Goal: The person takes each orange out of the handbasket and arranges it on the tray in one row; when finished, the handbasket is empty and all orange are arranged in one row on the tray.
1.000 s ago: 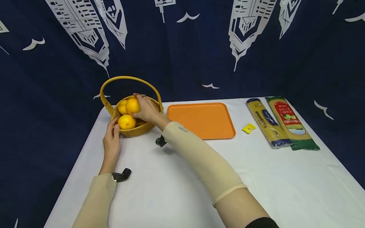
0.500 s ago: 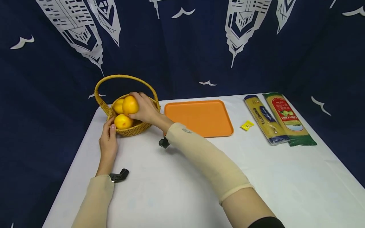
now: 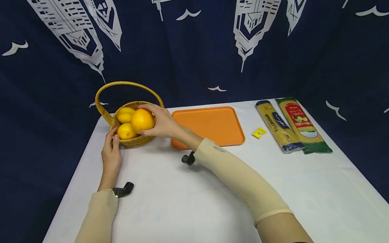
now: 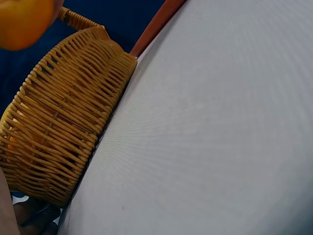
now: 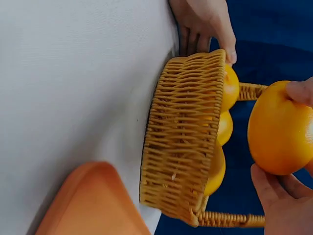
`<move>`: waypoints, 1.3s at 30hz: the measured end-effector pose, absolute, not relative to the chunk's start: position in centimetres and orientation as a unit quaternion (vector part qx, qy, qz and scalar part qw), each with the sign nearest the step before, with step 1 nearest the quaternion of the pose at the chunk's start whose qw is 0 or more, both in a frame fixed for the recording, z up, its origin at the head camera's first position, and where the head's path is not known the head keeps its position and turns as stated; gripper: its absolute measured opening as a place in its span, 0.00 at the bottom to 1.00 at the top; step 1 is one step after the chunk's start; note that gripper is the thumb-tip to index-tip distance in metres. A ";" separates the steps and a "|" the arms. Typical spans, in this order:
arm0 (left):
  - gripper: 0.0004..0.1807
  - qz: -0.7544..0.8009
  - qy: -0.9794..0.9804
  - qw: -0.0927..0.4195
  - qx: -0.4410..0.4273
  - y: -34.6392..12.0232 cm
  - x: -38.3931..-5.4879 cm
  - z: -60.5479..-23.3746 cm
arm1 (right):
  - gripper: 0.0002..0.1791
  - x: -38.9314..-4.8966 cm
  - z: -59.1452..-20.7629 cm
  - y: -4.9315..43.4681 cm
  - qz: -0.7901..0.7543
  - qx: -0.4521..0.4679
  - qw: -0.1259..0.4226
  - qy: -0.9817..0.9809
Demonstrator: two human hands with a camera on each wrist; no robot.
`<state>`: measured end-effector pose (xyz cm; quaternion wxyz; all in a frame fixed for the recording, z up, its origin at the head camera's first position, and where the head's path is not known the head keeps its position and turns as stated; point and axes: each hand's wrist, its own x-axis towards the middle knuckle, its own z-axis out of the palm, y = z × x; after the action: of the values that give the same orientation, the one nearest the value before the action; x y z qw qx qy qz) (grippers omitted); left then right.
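At a table's (image 3: 182,195) far-left corner, the left hand (image 3: 110,152) grips a wicker basket (image 3: 136,141); the right hand (image 3: 167,123), nearer the tray (image 3: 209,126), holds an orange (image 3: 142,120).

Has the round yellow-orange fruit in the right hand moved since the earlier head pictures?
Yes: judged against the flat rectangular orange tray, the round yellow-orange fruit has shifted rightward and lower in the head view.

Room before basket (image 3: 136,142); handle (image 3: 124,83) obstructs behind

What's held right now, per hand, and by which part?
Right hand: an orange, gripped across opposite sides. Left hand: touches the wicker basket at its rim; whether it grips can't be told.
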<state>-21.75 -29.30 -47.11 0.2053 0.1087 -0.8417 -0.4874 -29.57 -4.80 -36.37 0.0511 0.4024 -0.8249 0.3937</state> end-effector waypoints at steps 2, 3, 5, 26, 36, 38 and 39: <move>0.28 -0.488 -0.842 0.204 0.109 -29.4 -21.7 -47.1 | 0.47 -29.4 -36.5 -3.9 0.398 0.401 0.043 -0.824; 0.29 -0.488 -0.842 0.204 0.109 -29.4 -21.6 -47.1 | 0.47 -29.3 -36.5 -3.4 0.401 0.400 0.035 -0.823; 0.29 -0.487 -0.842 0.203 0.109 -29.4 -21.6 -47.0 | 0.47 -29.2 -36.6 -2.3 0.411 0.400 0.015 -0.819; 0.27 -0.498 -0.835 0.205 0.110 -29.3 -21.7 -46.8 | 0.48 -34.0 -39.2 5.3 0.378 0.241 0.015 -0.894; 0.27 -0.502 -0.832 0.208 0.112 -29.5 -21.5 -46.8 | 0.50 -36.4 -40.1 3.4 0.391 0.191 -0.001 -0.901; 0.28 -0.503 -0.832 0.206 0.110 -29.5 -21.6 -46.8 | 0.49 -36.7 -40.6 3.2 0.390 0.192 -0.005 -0.901; 0.28 -0.503 -0.833 0.204 0.109 -29.5 -21.6 -46.8 | 0.48 -36.9 -41.0 3.1 0.389 0.192 -0.008 -0.901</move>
<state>-21.56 -29.51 -46.79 0.2038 0.1095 -0.8327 -0.5031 -36.90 3.09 -40.96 -0.0078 0.1925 -0.9010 0.3886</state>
